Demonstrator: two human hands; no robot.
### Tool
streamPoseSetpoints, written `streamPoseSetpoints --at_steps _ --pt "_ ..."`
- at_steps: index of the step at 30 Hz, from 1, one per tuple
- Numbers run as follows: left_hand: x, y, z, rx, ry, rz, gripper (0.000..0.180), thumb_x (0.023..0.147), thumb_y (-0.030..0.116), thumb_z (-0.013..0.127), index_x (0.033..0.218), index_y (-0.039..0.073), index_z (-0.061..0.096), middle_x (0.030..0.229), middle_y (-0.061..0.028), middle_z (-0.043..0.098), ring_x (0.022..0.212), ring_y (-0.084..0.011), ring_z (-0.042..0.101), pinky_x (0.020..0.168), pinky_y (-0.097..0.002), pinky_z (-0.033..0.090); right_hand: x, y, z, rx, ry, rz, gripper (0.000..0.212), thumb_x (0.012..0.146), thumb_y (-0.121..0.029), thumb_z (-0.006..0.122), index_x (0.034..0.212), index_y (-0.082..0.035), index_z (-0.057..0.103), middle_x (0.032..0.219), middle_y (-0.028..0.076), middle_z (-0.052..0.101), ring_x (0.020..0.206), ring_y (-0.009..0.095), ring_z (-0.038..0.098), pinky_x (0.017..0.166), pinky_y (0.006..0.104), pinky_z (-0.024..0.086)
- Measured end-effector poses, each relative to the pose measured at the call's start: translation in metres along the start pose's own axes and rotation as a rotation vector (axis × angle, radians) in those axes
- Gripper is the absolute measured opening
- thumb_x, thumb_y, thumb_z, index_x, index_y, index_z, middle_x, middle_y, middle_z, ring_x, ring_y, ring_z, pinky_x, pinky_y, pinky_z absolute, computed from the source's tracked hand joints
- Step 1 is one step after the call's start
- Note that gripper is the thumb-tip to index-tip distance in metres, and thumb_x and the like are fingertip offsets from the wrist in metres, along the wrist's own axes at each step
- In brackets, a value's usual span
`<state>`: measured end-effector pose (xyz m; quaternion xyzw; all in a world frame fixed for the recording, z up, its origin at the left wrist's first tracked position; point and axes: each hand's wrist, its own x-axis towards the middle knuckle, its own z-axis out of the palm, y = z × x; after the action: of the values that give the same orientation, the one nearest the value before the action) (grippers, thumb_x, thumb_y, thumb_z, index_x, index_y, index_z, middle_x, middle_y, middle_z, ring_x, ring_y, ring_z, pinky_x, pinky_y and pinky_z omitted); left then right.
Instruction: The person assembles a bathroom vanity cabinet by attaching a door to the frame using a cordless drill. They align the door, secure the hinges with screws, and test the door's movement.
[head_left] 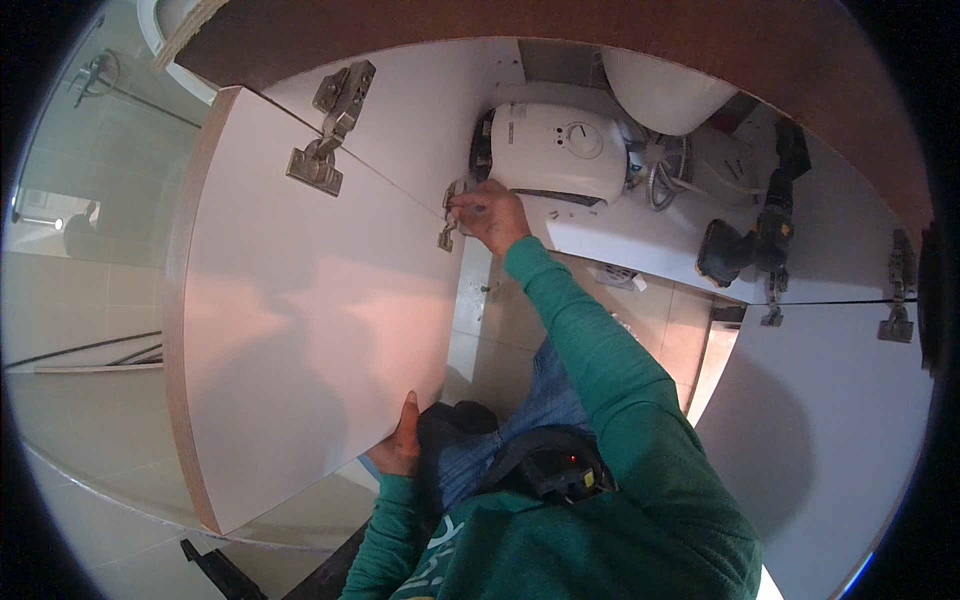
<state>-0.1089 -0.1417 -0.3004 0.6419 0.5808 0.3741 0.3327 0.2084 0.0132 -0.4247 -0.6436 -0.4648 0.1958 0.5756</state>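
Observation:
A white cabinet door (300,330) with a wood-coloured edge stands swung out on the left. My left hand (400,440) grips its near edge, thumb on the white face. At the door's far inner corner is a metal hinge (446,238). My right hand (490,218) reaches to this hinge, fingertips pinched together against its upper part; whatever is between them is hidden. A second hinge (328,140) joins the door to the cabinet side farther left. Behind my right hand, a white water heater (560,150) with a round dial sits inside the cabinet.
A cordless drill (760,240) lies on the cabinet floor at the right, with small loose pieces (560,214) near the heater. Hoses (665,175) and a white basin (665,85) are behind. Another hinged door (830,400) stands right; a brown countertop (480,22) overhangs.

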Motion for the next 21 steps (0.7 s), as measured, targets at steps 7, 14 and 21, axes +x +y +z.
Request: streamPoseSetpoints --at_steps 7,14,21 --pt "0.003 0.004 -0.003 0.15 -0.017 0.043 0.041 0.086 0.019 0.084 0.113 -0.007 0.068 0.108 -0.0215 0.071 0.098 -0.0347 0.067 0.091 -0.0457 0.052 -0.001 -0.002 0.002 0.022 0.054 0.076 0.015 0.081 -0.016 0.081 0.096 -0.014 0.083 0.091 0.011 0.066 0.078 0.026 0.065 0.076 0.0387 0.057" --pt "0.008 0.0 -0.003 0.183 -0.011 0.11 0.039 0.087 0.016 0.082 0.113 -0.008 0.068 0.108 -0.0208 0.072 0.097 -0.0341 0.068 0.091 -0.0445 0.053 -0.001 0.0 -0.002 -0.015 0.061 0.061 0.019 0.088 -0.02 0.077 0.104 -0.011 0.081 0.098 0.013 0.068 0.086 0.027 0.069 0.081 0.0387 0.057" --pt "0.008 -0.006 -0.003 0.248 -0.037 0.153 0.041 0.086 0.016 0.083 0.115 -0.008 0.068 0.113 -0.0219 0.071 0.1 -0.0342 0.067 0.093 -0.0457 0.053 -0.127 -0.017 -0.079 -0.081 0.124 0.202 0.028 0.089 -0.023 0.076 0.113 -0.009 0.076 0.107 0.013 0.07 0.091 0.027 0.071 0.085 0.0391 0.058"
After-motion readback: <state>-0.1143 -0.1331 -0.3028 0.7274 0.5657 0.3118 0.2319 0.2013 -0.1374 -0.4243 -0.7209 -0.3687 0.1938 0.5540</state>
